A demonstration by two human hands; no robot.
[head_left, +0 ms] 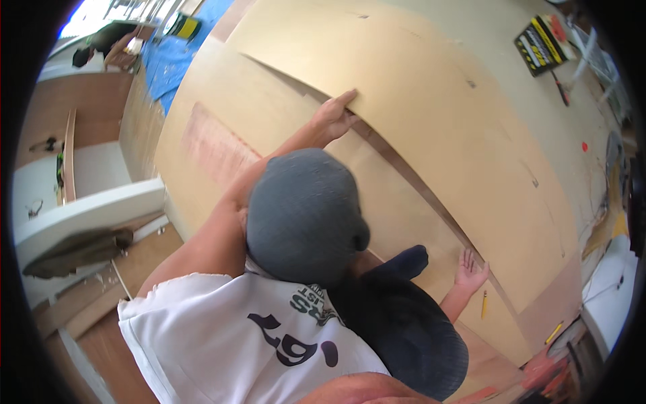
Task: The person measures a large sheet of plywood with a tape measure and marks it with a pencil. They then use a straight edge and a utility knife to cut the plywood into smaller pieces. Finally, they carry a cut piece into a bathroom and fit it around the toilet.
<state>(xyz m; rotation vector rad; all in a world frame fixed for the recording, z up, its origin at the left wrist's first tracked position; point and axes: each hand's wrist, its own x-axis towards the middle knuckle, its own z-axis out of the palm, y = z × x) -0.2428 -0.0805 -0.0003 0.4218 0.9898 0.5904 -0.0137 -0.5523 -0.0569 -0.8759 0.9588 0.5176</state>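
Note:
Neither of my hands is in view; only a blurred patch of bare skin (363,394) shows at the bottom edge. Directly before me a co-worker in a grey cap (303,209), white shirt and dark trousers bends over light wooden sheets. The co-worker's left hand (333,114) grips the lifted edge of the upper sheet (444,114), thumb on top. The co-worker's right hand (471,273), fingers spread, touches that edge lower right. A dark gap runs between it and the lower sheet (208,87). A yellow pencil (484,304) lies beside the right hand.
Another person (101,50) bends at the upper left, near a blue tarp (168,67) and a bucket (182,25). A white-edged partition (87,205) stands left. A black-and-yellow container (538,47) and a long-handled tool (562,87) lie upper right. Clutter lines the right edge.

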